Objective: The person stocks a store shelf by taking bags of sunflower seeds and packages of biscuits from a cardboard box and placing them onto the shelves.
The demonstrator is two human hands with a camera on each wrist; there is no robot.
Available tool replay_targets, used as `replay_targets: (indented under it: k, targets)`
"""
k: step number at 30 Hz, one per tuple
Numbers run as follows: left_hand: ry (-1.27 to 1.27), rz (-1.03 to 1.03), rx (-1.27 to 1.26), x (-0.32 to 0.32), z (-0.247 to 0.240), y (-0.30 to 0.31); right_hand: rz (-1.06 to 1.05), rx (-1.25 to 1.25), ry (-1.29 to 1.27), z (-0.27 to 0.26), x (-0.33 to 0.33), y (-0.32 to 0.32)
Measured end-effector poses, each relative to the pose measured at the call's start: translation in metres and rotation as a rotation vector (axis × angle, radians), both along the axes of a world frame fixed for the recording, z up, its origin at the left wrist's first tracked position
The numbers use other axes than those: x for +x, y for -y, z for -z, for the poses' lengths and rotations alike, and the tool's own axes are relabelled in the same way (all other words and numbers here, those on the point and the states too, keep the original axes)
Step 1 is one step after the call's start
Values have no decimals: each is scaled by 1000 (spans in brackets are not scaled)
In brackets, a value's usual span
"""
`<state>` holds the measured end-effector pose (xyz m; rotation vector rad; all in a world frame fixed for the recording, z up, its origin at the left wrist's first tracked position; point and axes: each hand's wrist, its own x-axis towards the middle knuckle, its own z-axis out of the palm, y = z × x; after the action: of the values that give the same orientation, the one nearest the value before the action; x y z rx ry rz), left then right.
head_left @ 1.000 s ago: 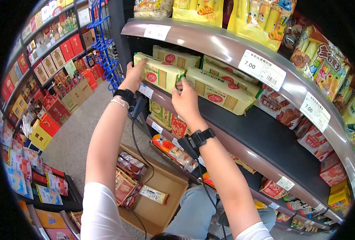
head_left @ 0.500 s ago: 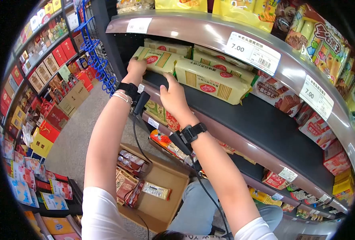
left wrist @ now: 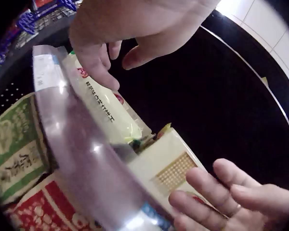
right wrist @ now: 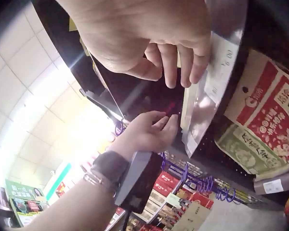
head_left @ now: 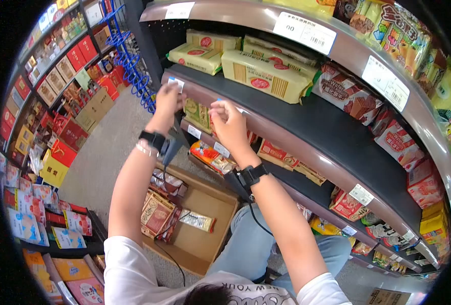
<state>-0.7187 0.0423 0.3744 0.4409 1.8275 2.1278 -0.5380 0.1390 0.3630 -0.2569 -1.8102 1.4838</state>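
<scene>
In the head view the left hand [head_left: 168, 104] is at the shelf's front edge by a price tag, fingers loosely bent, holding nothing. The right hand [head_left: 229, 124], also loosely bent and holding nothing, hovers before the same edge. Behind them on the black shelf lie a pale yellow biscuit pack [head_left: 195, 58] at the left end and a longer one [head_left: 266, 76] beside it, with more packs behind. The left wrist view shows the left hand [left wrist: 139, 29] above the pack [left wrist: 106, 103] and the right hand [left wrist: 231, 199] opposite. In the right wrist view, the right hand [right wrist: 149, 38] shows relaxed fingers.
An open cardboard box [head_left: 220, 208] with several snack packs stands on the floor at the person's knees. Red wafer packs [head_left: 345, 91] lie farther right on the shelf. Blue coiled hooks [head_left: 129, 56] hang at the shelf's left end.
Both hands have let go of the left pack and drawn back, down toward the shelf's front edge. That pack now lies flat at the left end of the shelf.
</scene>
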Motion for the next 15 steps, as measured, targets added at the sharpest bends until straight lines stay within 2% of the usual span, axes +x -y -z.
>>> replay_targets:
  k: [3,5,6,7,8,9,10,11,12,14,15]
  targets:
    - [143,-30,-78,57,49,64,-64,-47,152,40,12,16]
    - [222,-61,-88,75,121,126,-119,-118,154,78,19,23]
    - [230,-192,-131,97,145,153,-155,-179,173,103,22,24]
    - [205,-248,-313,108,186,190,-192,-241,189,118,28,28]
    - [-76,-429,-384,117,257,228,-217,-317,264,115,43,30]
    - [226,-484,-501,160,233,249,-231,-446,313,119,53,31]
    - [118,-556,-704,177,272,289,-212,-479,342,122,63,30]
    - [69,-651,-1014,202,278,311,-188,-510,369,123,72,29]
    - [121,-879,-1154,233,286,320,-182,-555,355,122,81,28]
    - [621,-778,-1042,267,333,362,-135,-576,374,128,93,21]
    - [770,-658,-841,280,347,379,-114,-597,377,128,100,21]
